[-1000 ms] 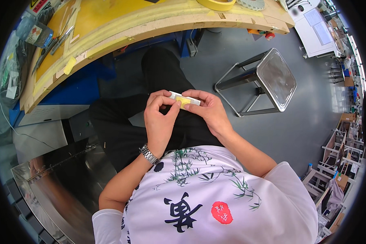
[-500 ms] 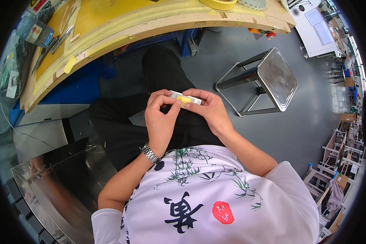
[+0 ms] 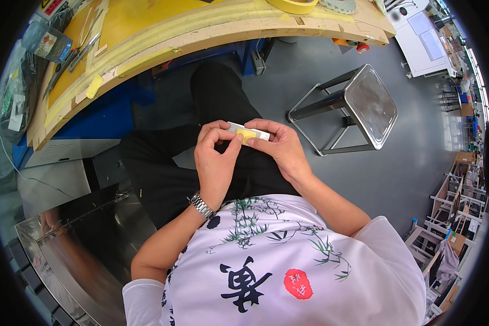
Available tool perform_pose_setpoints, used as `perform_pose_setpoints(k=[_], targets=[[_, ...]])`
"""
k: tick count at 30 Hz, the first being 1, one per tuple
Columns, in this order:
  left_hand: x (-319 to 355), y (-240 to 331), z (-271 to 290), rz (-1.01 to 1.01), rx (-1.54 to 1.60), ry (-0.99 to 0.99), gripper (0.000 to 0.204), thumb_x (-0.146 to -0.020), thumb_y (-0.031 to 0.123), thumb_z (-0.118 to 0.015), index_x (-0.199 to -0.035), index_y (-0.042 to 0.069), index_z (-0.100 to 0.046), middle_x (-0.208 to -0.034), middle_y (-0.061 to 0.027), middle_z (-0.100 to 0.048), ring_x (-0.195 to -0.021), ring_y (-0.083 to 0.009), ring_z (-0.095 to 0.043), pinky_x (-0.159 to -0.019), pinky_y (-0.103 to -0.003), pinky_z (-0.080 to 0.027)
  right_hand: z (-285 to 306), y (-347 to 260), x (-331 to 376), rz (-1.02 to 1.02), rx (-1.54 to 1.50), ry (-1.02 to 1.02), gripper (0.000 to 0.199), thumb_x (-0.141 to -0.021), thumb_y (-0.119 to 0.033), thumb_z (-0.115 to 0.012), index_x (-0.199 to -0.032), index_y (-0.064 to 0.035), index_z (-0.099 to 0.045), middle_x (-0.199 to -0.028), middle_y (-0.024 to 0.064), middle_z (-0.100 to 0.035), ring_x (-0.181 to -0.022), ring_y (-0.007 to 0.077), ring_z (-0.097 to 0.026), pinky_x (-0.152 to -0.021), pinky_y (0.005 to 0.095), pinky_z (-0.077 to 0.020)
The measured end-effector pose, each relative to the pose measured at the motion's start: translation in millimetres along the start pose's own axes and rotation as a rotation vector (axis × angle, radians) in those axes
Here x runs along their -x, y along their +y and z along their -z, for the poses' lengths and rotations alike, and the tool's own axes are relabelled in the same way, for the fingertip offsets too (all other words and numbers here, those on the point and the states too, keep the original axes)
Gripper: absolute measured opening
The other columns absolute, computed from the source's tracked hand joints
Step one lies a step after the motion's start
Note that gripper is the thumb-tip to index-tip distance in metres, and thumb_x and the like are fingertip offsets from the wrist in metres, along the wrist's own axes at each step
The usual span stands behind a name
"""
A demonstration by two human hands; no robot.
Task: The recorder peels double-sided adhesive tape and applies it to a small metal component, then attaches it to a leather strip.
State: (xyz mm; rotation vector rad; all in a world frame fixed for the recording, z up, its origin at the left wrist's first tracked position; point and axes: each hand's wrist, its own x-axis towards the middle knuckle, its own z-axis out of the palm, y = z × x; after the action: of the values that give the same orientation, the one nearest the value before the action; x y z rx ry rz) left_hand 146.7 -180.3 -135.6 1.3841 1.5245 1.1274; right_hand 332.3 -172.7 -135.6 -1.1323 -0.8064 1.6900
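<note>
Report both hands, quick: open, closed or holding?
Left hand: closed, pinching a small white-and-yellow strip.
Right hand: closed, pinching the same strip.

Bench (image 3: 201, 35) ahead — stool (image 3: 370, 108) right — gap between

Small flat strip (image 3: 260, 135), whitish-grey and narrow, sat pinched between the left hand (image 3: 214, 150) and right hand (image 3: 282, 149), face up, long side running left to right with the left end slightly farther and the right end slightly nearer. Yellow patch (image 3: 245, 133) showed across its middle, near edge partly covered by thumbs, pale ends visible left and right of it. Strip looked straight, finer surface detail too small to tell.
</note>
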Motion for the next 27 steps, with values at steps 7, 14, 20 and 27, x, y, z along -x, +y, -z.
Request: perform_pose_setpoints(k=[7, 14, 20, 27], targets=[[1, 0, 0, 0.016, 0.011, 0.001, 0.009, -0.097, 0.003, -0.084, -0.097, -0.003, -0.078, -0.126, -0.0089, -0.075, -0.097, -0.0131, -0.071, -0.087, -0.029, -0.058, 2, 1, 0, -0.028, 0.03, -0.008, 0.04, -0.097, 0.009, -0.082, -0.137, 0.0066, -0.075, -0.132, 0.0109, -0.078, -0.119, 0.0155, -0.075, -0.11, 0.0294, -0.0589], [1, -2, 0, -0.002, 0.014, 0.001, 0.009, -0.097, 0.003, -0.084, -0.098, -0.003, -0.077, -0.126, -0.009, -0.075, -0.098, -0.0138, -0.071, -0.088, -0.029, -0.058, 0, 2, 0, 0.012, 0.029, 0.023, 0.035, -0.097, 0.006, -0.082, -0.133, 0.0058, -0.077, -0.126, 0.0089, -0.079, -0.114, 0.0139, -0.075, -0.103, 0.028, -0.0591], [1, -4, -1, -0.035, 0.007, 0.005, 0.009, -0.097, 0.002, -0.084, -0.098, -0.002, -0.076, -0.126, -0.0086, -0.075, -0.098, -0.0141, -0.071, -0.087, -0.029, -0.058, 0, 5, -1, 0.027, 0.04, 0.033, 0.035, -0.097, 0.006, -0.083, -0.131, 0.0059, -0.078, -0.127, 0.0087, -0.078, -0.115, 0.0149, -0.075, -0.104, 0.0289, -0.0593], [1, -10, -3, -0.082, -0.018, 0.014, 0.011, -0.096, 0.0, -0.084, -0.098, -0.001, -0.073, -0.125, -0.0082, -0.073, -0.099, -0.0141, -0.071, -0.087, -0.029, -0.059, 2, 7, -2, 0.059, 0.054, 0.034, 0.033, -0.096, 0.006, -0.084, -0.129, 0.006, -0.08, -0.131, 0.0091, -0.076, -0.118, 0.0165, -0.075, -0.105, 0.0296, -0.0594]])
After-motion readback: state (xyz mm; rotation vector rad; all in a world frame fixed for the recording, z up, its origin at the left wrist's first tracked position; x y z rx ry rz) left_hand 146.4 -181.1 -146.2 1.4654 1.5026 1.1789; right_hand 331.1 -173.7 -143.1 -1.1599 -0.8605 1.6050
